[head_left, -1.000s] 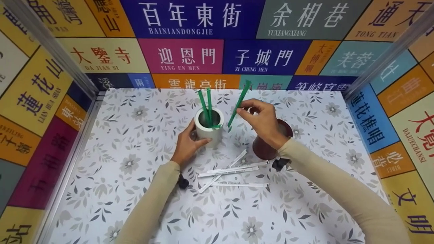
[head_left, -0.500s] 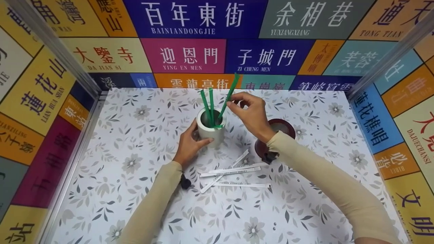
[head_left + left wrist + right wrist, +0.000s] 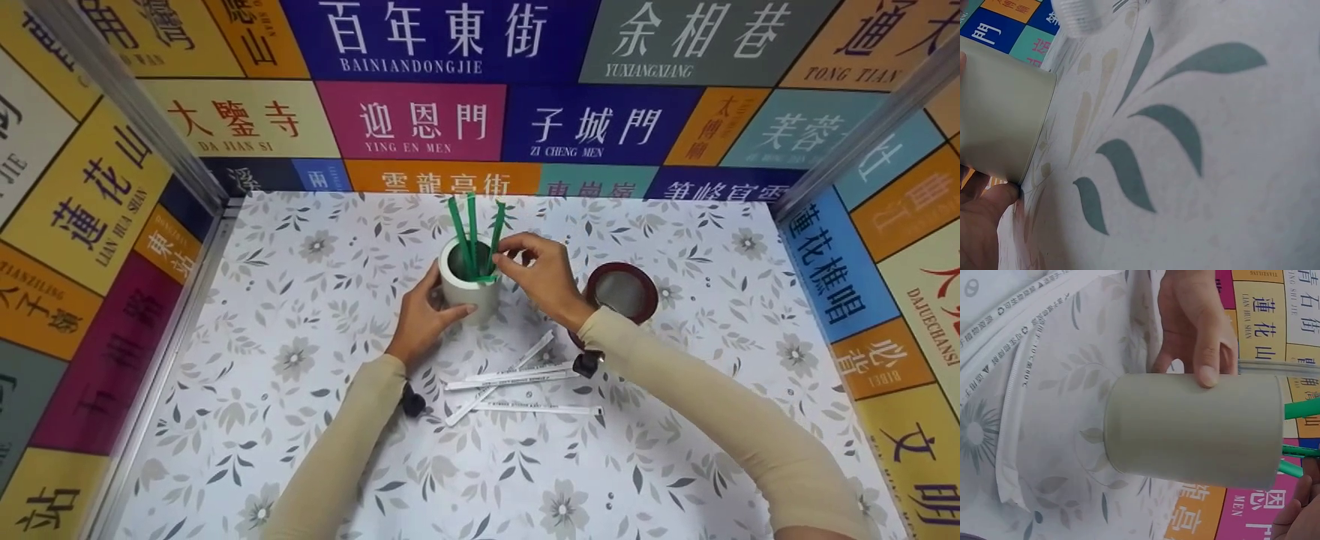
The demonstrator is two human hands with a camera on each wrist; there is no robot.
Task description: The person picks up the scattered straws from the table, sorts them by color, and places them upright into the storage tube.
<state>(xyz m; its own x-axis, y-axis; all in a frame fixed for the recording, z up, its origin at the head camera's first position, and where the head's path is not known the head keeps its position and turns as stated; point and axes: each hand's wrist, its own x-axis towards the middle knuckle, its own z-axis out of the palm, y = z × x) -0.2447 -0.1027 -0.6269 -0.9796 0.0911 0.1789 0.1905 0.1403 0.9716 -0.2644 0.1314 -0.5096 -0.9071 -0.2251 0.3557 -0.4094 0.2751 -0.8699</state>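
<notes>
My left hand (image 3: 420,319) grips the lower side of a pale grey-green cup (image 3: 474,301), which stands upright on the table; its thumb (image 3: 1207,371) lies along the cup wall in the right wrist view. At the cup's right rim, my right hand (image 3: 544,274) pinches a green straw (image 3: 498,225) between thumb and fingertips. That straw's lower end is inside the cup, hidden from the side by the wall. Two more green straws, one a green straw (image 3: 456,225) leaning left, the other a nearly upright green straw (image 3: 472,221), stand in the same cup.
Right of my right hand stands a dark red cup (image 3: 652,298), partly behind the forearm. Several white-wrapped straws (image 3: 517,409) lie crossed on the flower-patterned table (image 3: 337,442) before the hands. Printed panels (image 3: 412,120) wall the back and both sides.
My right hand has carried the green straw leftward from beside the cup and lowered it in. The left hand keeps its grip on the cup.
</notes>
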